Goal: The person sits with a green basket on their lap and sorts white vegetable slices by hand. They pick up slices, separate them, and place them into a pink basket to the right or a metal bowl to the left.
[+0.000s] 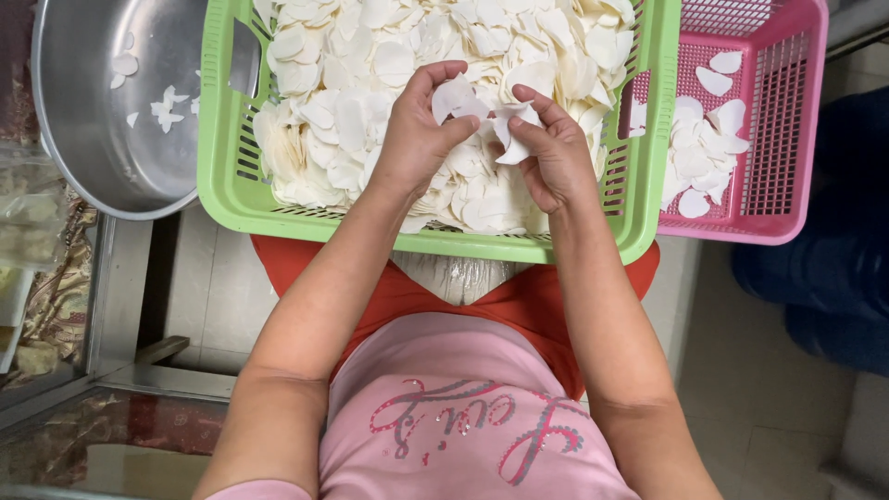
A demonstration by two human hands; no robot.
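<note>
While I look down from the head camera, the far left shows a round metal bowl with a few white petal-shaped pieces lying on its bottom. Just beside it, to the right, sits a green plastic basket heaped with thin white petal slices, and it rests across my lap over an orange cloth.

My left hand hovers over the middle of that heap, fingers curled in, thumb and forefinger pinched on one white slice held just above the pile. My right hand is right next to it, nearly touching, its fingers also bent and gripping a second white piece between thumb and fingertips. Both hands are closed on their pieces, not spread.

Further right, touching the green basket's side, stands a pink plastic basket with a much smaller, looser layer of the same white slices on its floor. At the far right edge I see dark blue fabric over a pale tiled floor.
</note>
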